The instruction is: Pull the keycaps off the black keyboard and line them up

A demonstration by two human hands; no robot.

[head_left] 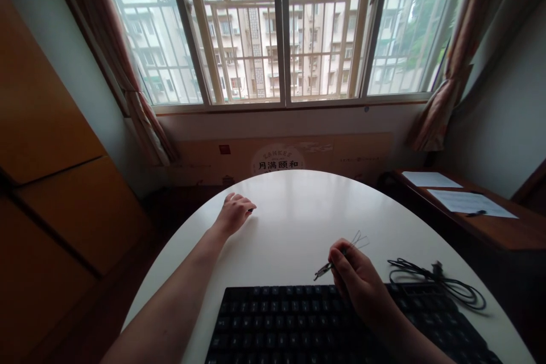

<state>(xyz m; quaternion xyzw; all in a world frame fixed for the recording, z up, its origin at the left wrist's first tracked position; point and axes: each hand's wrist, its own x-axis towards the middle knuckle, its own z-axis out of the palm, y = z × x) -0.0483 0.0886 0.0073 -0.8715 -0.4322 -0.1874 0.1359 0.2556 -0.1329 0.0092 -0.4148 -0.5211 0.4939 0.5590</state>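
Note:
A black keyboard [273, 323] lies along the near side of the white round table. Above its top row, my right hand [358, 280] is closed around a keycap puller [325, 270]. The tool's metal prongs point down to the left, and its thin wire loops stick out past my fingers to the upper right. Farther out on the left, my left hand [234, 214] is closed low over the tabletop, with a small dark piece [250, 210] at its fingertips. That piece is mostly hidden, so its kind is unclear. My right hand and forearm cover part of the keyboard.
A coiled black cable [463, 290] rests over the keyboard's upper right corner and on the white table [298, 205]. To the right, a brown wooden surface [482, 227] bears paper sheets [471, 203] and a dark pen-like thing. A printed cardboard panel [354, 153] stands beneath the window.

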